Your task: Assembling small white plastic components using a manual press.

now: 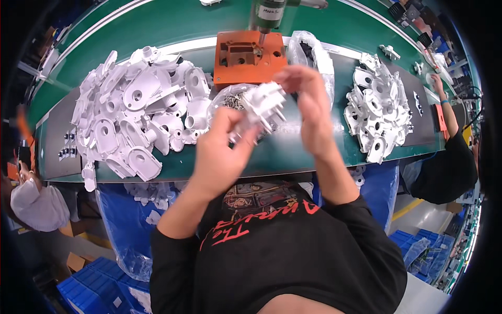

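My left hand (224,150) is closed around the lower end of a white plastic part with projecting pegs (265,103), held above the bench. Close to that part's upper right side is my right hand (309,102), its fingers smeared by motion; I cannot tell whether they touch it. Just behind the part lies a clear bag of small metal screws (232,98), partly covered by my left hand and the part. Beyond it sits an orange fixture block (238,76) with a recessed pocket, and a green powered screwdriver (270,15) points down over it.
White plastic housings (142,89) make a large heap on the left, and smaller white parts (374,104) are piled on the right. A clear bag with dark pieces (320,65) lies beside the fixture. Co-workers' arms (449,112) show at both sides. Blue bins (91,288) stand below.
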Tool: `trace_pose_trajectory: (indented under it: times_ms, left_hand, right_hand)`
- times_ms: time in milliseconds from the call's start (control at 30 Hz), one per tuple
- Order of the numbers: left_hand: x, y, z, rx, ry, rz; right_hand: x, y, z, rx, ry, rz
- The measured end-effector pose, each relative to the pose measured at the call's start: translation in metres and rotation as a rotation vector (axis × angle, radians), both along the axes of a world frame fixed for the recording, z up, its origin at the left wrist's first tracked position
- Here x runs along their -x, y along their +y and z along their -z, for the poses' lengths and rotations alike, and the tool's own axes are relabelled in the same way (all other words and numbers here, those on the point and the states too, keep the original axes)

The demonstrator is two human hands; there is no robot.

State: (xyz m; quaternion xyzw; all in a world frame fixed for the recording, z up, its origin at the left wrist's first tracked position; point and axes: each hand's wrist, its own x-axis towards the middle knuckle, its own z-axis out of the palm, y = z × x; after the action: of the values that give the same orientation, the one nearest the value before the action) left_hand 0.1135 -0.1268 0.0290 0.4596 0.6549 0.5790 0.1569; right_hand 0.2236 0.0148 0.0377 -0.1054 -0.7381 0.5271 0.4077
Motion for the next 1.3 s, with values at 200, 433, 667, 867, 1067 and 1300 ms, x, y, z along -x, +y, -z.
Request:
trace_pose_trajectory:
  times_ms: [200,433,667,867,1067,1300]
  left_hand:
    - [0.079,0.063,-0.014,-0.009,0.787,0.036]
    - [0.11,0.126,0.026,0.019,1.151,0.126]
    - [0.102,0.124,0.028,0.073,1.07,0.148]
    - [0.11,0.123,0.032,0.169,0.863,0.289]
    - [0.107,0.117,0.038,0.168,0.691,0.209]
    - [0.106,0.118,0.045,0.124,0.703,0.108]
  right_hand:
    - [-0.027,0.125,0.05,-0.28,-0.65,0.482]
    - [-0.017,0.17,0.096,-0.672,-1.108,0.574]
    - [-0.014,0.173,0.081,-0.613,-1.212,0.441]
    - [-0.014,0.181,0.076,-0.596,-1.192,0.31]
    - [-0.012,0.176,0.065,-0.581,-1.222,0.3]
    - [-0.001,0.176,0.03,-0.122,-0.575,0.21]
